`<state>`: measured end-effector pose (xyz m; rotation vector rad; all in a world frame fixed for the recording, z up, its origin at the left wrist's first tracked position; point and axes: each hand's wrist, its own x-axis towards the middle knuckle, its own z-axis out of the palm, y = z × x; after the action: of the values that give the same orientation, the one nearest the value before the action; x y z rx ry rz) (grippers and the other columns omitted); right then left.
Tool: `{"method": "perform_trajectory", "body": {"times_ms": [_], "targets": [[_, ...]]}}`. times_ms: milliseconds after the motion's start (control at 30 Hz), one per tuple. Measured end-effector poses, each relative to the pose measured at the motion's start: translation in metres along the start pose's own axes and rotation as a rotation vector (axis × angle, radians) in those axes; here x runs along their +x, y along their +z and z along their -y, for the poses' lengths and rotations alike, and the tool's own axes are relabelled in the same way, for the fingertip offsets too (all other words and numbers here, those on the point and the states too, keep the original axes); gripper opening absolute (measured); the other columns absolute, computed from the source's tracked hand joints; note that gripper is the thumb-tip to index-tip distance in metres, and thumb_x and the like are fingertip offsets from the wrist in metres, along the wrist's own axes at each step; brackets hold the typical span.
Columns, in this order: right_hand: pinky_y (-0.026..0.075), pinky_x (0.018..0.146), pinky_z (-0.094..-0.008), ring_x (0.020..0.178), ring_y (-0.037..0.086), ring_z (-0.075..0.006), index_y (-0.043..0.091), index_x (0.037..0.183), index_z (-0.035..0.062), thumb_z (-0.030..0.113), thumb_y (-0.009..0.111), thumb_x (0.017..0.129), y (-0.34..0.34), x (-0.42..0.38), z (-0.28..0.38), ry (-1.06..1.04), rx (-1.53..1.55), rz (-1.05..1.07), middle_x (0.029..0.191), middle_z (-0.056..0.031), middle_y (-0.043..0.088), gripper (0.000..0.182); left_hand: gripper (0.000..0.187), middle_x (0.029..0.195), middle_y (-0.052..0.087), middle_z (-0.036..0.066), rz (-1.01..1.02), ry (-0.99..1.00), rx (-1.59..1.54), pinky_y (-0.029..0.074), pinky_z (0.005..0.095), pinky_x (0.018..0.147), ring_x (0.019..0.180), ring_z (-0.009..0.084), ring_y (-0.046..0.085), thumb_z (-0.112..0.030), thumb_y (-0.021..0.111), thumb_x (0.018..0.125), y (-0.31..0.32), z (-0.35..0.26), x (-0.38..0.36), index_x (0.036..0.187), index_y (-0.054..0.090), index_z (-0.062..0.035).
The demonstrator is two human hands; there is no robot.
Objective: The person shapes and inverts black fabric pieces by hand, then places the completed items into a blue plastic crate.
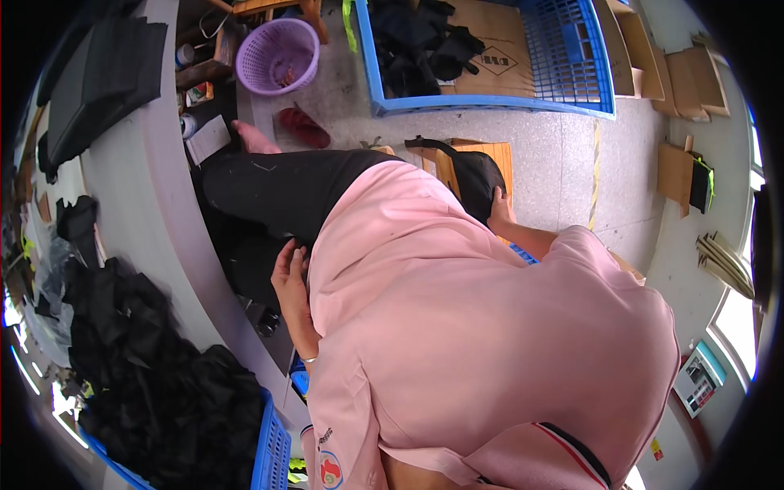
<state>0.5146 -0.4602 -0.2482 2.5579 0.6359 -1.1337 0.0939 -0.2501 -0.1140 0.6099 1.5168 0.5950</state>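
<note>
My right hand grips the lower edge of a black fabric piece, rounded and with a strap-like end at its upper left. That piece lies against a wooden stool or box beside my hip. My left hand hangs at my other side, near my black trousers. Its fingers are loosely bent and a little apart, with nothing visible in them. My pink shirt hides part of what lies below.
A blue crate with black pieces and cardboard stands ahead, near a purple basket. Left are a white table edge and a heap of black fabric in another blue crate. Cardboard boxes stand right.
</note>
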Motion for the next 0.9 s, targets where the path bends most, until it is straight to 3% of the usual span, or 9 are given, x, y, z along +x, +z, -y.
{"method": "perform_trajectory", "body": {"times_ms": [100,233,267,333,467,533,600,667,900], "targets": [[0.053,0.096,-0.0467,0.12,0.056,-0.0446,0.017,0.151,0.0054,-0.008,0.068,0.072,0.015,0.011,-0.016,0.026,-0.062,0.026,0.142,-0.0255,0.034,0.095,0.035,0.125,0.062,0.012,-0.026,0.03,-0.003,0.05,0.0313,0.095,0.114,0.0203,0.061,-0.013,0.061,0.098,0.004,-0.005,-0.007,0.129,0.058,0.0017],[0.05,0.099,-0.0448,0.124,0.053,-0.0442,0.017,0.149,0.003,0.012,0.082,0.07,-0.023,0.006,0.0,0.05,-0.258,0.191,0.148,-0.0278,0.03,0.103,0.032,0.122,0.064,0.013,-0.166,0.201,-0.008,0.051,0.0315,0.093,0.109,0.0206,0.063,-0.014,0.06,0.099,-0.005,0.005,-0.023,0.126,0.059,0.0021],[0.052,0.097,-0.0442,0.118,0.058,-0.0427,0.028,0.147,0.0031,0.035,0.083,0.072,-0.046,0.006,0.01,-0.003,-0.316,0.228,0.147,-0.0245,0.037,0.099,0.031,0.122,0.064,0.013,-0.222,0.244,-0.007,0.052,0.0315,0.092,0.107,0.0206,0.064,-0.014,0.059,0.099,-0.013,0.011,-0.028,0.125,0.06,0.0022],[0.057,0.086,-0.0438,0.105,0.065,-0.0379,0.041,0.139,0.0022,0.044,0.077,0.077,-0.084,0.019,0.037,-0.15,-0.359,0.247,0.136,-0.0199,0.048,0.083,0.029,0.12,0.065,0.013,-0.354,0.272,-0.019,0.052,0.0315,0.091,0.106,0.0203,0.065,-0.014,0.059,0.099,-0.022,0.018,-0.046,0.123,0.061,0.0024],[0.061,0.06,-0.0386,0.077,0.07,-0.0261,0.062,0.118,0.0027,0.053,0.062,0.087,-0.143,-0.006,0.1,-0.216,0.278,0.504,0.109,-0.0104,0.063,0.059,0.025,0.115,0.067,0.012,-0.484,0.295,-0.084,0.053,0.0288,0.088,0.102,0.018,0.065,-0.013,0.057,0.1,-0.039,0.044,-0.064,0.119,0.063,0.0023],[0.059,0.054,-0.0306,0.069,0.066,-0.0175,0.064,0.114,0.0069,0.038,0.061,0.09,-0.147,-0.017,0.119,-0.188,0.475,0.982,0.092,-0.0048,0.064,0.04,0.023,0.113,0.067,0.01,-0.508,0.308,-0.121,0.052,0.0265,0.088,0.1,0.0159,0.065,-0.012,0.058,0.099,-0.04,0.049,-0.065,0.117,0.064,0.0018],[0.054,0.052,-0.0287,0.068,0.066,-0.0159,0.067,0.111,0.006,0.028,0.06,0.089,-0.144,-0.039,0.126,-0.43,0.287,0.841,0.09,-0.0055,0.067,0.032,0.021,0.111,0.068,0.009,-0.523,0.313,-0.11,0.052,0.0249,0.086,0.097,0.014,0.065,-0.01,0.059,0.098,-0.036,0.048,-0.065,0.116,0.065,0.0013],[0.053,0.072,-0.0306,0.094,0.066,-0.0179,0.071,0.106,0.0044,0.028,0.06,0.092,-0.11,-0.001,0.095,-0.716,0.017,0.635,0.098,-0.0099,0.071,0.03,0.021,0.107,0.068,0.008,-0.529,0.337,-0.146,0.052,0.0244,0.084,0.095,0.0131,0.066,-0.008,0.06,0.098,-0.031,0.047,-0.064,0.115,0.065,0.0015],[0.052,0.068,-0.0348,0.089,0.066,-0.0248,0.071,0.101,0.005,0.025,0.063,0.086,-0.088,0.037,0.098,-0.571,-0.239,0.398,0.097,-0.0119,0.07,0.026,0.018,0.096,0.07,0.003,-0.525,0.345,-0.234,0.052,0.0229,0.077,0.085,0.01,0.065,-0.009,0.06,0.097,-0.037,0.059,-0.048,0.111,0.067,-0.0008]]}}
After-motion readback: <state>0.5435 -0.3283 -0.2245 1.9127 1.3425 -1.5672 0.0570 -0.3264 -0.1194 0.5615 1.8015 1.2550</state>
